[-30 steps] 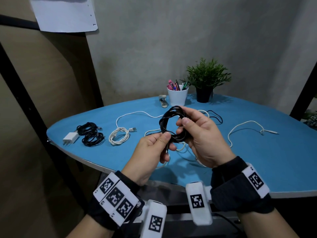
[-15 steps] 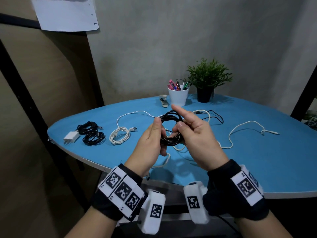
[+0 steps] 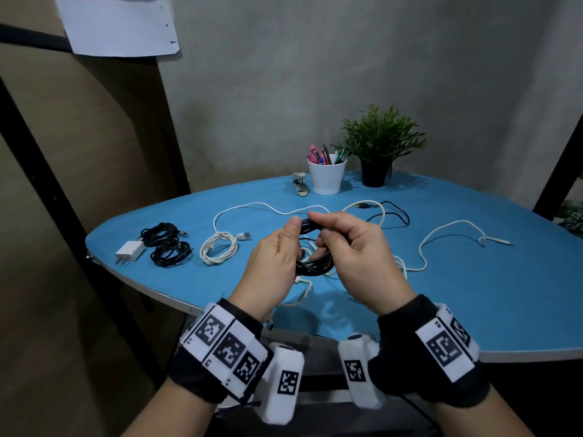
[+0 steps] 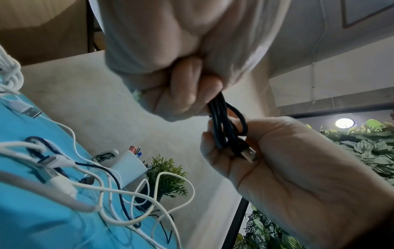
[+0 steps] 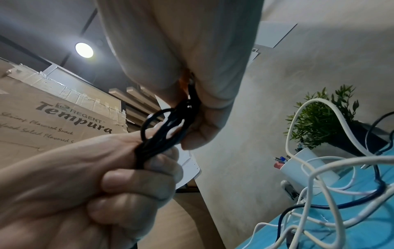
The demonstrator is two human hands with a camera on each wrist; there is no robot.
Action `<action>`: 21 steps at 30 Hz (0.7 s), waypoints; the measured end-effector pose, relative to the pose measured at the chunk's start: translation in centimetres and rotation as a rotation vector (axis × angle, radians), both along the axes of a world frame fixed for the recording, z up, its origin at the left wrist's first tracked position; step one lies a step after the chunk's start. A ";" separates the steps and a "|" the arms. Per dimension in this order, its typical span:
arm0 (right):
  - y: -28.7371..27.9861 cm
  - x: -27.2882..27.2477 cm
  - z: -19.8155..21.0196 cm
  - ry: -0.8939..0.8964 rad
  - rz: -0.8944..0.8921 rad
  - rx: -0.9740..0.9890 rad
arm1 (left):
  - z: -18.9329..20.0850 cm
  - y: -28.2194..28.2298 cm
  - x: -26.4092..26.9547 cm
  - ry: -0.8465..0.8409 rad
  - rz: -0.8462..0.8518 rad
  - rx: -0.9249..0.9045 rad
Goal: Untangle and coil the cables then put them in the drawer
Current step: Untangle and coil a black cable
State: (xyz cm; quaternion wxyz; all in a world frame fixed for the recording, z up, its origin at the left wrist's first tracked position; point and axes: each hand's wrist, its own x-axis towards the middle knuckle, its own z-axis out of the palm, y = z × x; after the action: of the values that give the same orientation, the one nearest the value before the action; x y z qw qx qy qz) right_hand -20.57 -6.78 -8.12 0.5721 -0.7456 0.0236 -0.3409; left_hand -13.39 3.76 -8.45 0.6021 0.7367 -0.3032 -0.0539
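A black cable coil (image 3: 315, 267) hangs above the blue table (image 3: 473, 294), held between both hands. My left hand (image 3: 285, 247) grips its left side, thumb on top. My right hand (image 3: 328, 230) pinches the top strands and curls round the right side. In the left wrist view the black cable (image 4: 224, 124) runs from my left fingers (image 4: 187, 94) into the right palm, where its USB plug (image 4: 248, 154) lies. The right wrist view shows the bundle (image 5: 164, 134) squeezed flat between the hands. No drawer is in view.
A coiled white cable (image 3: 219, 250), two black coils (image 3: 168, 247) and a white charger (image 3: 129, 252) lie at the left. Loose white cable (image 3: 441, 234) and black cable (image 3: 399, 214) sprawl behind the hands. Pen cup (image 3: 326, 176), stapler (image 3: 299, 184) and plant (image 3: 380, 146) stand at the back.
The coil, held up as an open ring a second ago, is now flattened. My left hand rose from its lower end to grip its left side; my right hand shifted its hold.
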 end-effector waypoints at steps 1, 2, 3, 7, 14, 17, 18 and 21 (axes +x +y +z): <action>0.0 0.0 0.0 -0.003 -0.004 0.002 | 0.1 0.0 0.0 -0.006 0.005 0.021; 0.0 0.1 -0.1 -0.006 -0.007 0.004 | 0.2 0.1 -0.1 -0.008 0.008 0.040; 0.0 0.1 -0.1 -0.009 -0.010 0.003 | 0.3 0.1 -0.2 -0.010 0.009 0.053; -0.1 0.2 -0.1 0.017 -0.038 -0.080 | -0.1 -0.1 -0.3 0.035 -0.009 0.061; -0.2 0.0 -0.6 0.019 -0.007 -0.177 | 0.2 0.3 -0.1 0.285 -0.084 -0.041; -0.2 0.1 -0.8 0.020 -0.010 -0.163 | 0.6 0.3 -0.3 0.312 -0.081 -0.082; -0.1 0.2 -0.8 0.012 -0.018 -0.173 | 0.6 0.3 -0.3 0.324 -0.085 -0.086; 0.0 0.2 -0.7 -0.015 -0.032 -0.177 | 0.5 0.5 -0.5 0.433 -0.169 -0.097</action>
State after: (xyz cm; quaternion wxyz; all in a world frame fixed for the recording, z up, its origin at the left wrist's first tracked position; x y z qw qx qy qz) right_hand -20.34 -6.81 -8.82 0.4983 -0.7904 0.0011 -0.3563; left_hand -13.89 4.30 -7.97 0.6810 0.6502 -0.2299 -0.2462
